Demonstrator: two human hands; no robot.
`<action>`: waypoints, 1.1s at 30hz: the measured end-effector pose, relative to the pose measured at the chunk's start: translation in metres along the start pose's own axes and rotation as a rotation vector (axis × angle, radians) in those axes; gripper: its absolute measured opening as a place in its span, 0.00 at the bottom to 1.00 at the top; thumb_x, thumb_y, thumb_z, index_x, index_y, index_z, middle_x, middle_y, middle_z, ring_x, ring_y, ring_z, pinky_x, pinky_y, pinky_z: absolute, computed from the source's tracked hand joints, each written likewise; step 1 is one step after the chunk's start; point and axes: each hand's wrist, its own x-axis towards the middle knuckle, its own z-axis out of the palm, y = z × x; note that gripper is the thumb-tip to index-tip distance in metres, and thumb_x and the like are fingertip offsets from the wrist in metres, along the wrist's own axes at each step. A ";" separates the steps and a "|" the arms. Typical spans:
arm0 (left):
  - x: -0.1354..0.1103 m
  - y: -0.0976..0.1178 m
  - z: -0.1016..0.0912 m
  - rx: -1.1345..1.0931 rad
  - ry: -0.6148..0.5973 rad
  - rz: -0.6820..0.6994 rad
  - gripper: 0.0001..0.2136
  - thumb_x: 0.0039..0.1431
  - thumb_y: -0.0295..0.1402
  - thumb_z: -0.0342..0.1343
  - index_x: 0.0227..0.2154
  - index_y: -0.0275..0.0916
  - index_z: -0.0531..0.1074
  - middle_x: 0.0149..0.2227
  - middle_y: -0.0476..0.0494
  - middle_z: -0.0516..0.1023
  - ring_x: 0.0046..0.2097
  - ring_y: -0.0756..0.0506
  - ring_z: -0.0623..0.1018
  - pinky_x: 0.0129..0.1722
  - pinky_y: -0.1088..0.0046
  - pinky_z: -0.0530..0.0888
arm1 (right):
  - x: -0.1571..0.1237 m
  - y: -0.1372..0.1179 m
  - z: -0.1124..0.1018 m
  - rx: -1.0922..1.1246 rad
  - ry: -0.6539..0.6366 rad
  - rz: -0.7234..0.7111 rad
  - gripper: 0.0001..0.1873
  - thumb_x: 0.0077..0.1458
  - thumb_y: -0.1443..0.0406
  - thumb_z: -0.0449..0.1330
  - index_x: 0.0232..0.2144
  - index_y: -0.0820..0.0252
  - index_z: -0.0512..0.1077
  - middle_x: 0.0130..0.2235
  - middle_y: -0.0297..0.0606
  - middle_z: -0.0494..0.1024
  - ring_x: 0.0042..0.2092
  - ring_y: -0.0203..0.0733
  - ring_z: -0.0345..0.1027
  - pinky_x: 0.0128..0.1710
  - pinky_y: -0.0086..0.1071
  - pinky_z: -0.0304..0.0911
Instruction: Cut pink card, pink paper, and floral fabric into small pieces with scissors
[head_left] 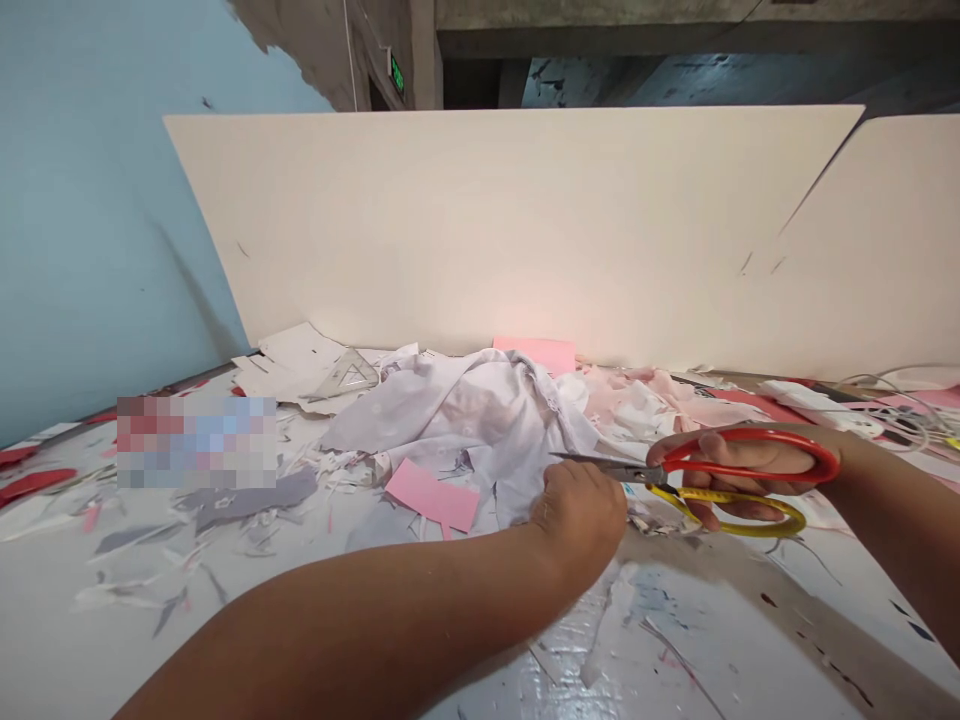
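Well, the right hand point(750, 468) has a firm, closed grip on a pair of red-and-yellow-handled scissors point(660, 474), its fingers point(720, 452) threaded through the red loop point(750, 435) and the yellow loop point(750, 530) braced below. The blades point(600, 463) lie nearly closed, their long axis running roughly level and pointing left, with the tips just above the left hand point(579, 515). That hand sits curled, knuckles up, at the edge of a crumpled white cloth point(465, 425); whether its grip pinches anything is hidden. Just left of it lies a pink paper slip point(431, 495), and a pink sheet point(534, 355) shows behind the cloth. A clear set square point(349, 372) rests on paper offcuts point(292, 360) further back. Scraps litter the paint-spattered tabletop point(720, 640), a cream board point(510, 230) stands along its far edge, and white cable point(900, 405) lies tangled at right.
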 end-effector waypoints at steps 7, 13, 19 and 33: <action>-0.006 0.006 0.004 -0.027 0.004 0.052 0.06 0.51 0.25 0.45 0.27 0.31 0.66 0.23 0.38 0.68 0.25 0.44 0.70 0.19 0.72 0.59 | 0.015 -0.002 -0.006 0.025 -0.189 -0.158 0.34 0.39 0.42 0.52 0.40 0.61 0.61 0.31 0.40 0.73 0.18 0.26 0.52 0.18 0.22 0.46; -0.010 0.007 0.014 -0.025 0.109 0.041 0.03 0.48 0.26 0.47 0.25 0.33 0.65 0.21 0.41 0.66 0.22 0.46 0.67 0.18 0.72 0.57 | 0.030 0.001 -0.016 0.073 -0.247 -0.172 0.34 0.38 0.42 0.53 0.40 0.61 0.59 0.30 0.38 0.73 0.17 0.25 0.50 0.18 0.22 0.44; -0.012 0.013 0.018 -0.049 0.059 0.062 0.04 0.49 0.29 0.47 0.26 0.33 0.65 0.21 0.42 0.64 0.22 0.47 0.66 0.18 0.73 0.55 | 0.043 0.000 -0.028 0.116 -0.229 -0.087 0.35 0.32 0.44 0.58 0.38 0.60 0.60 0.27 0.36 0.74 0.17 0.24 0.49 0.16 0.20 0.42; -0.008 0.010 0.015 -0.094 -0.047 0.129 0.07 0.50 0.30 0.47 0.28 0.31 0.67 0.21 0.40 0.66 0.23 0.47 0.67 0.17 0.73 0.56 | 0.062 0.011 -0.031 0.150 -0.189 -0.046 0.16 0.35 0.55 0.64 0.29 0.52 0.66 0.20 0.30 0.72 0.12 0.23 0.46 0.11 0.18 0.36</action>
